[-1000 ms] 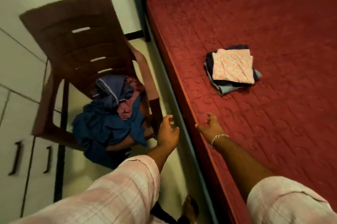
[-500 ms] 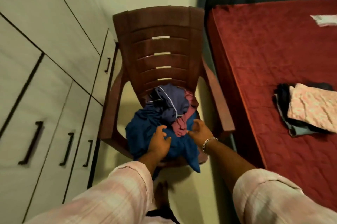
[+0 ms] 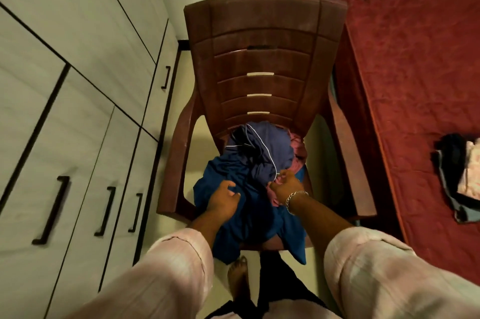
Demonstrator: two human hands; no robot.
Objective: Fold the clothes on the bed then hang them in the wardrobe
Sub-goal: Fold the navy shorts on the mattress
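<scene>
Head view, left hand (image 3: pixel 223 200) fingers grasping blue garment (image 3: pixel 246 212), right hand (image 3: pixel 284 184) pinching pink cloth (image 3: pixel 298 147), folded stack (image 3: pixel 459 183) cut off.

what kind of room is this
Most likely a bedroom at home. A bed with a red quilted cover stands on the right, a fitted wardrobe with dark handles lines the left wall, and a brown plastic chair between them holds a heap of unfolded clothes.

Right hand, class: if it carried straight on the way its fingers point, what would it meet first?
The right hand points forward and down into the clothes heap; it would probably press first into the pink garment beside the navy piped one. Depth is unclear.
</scene>
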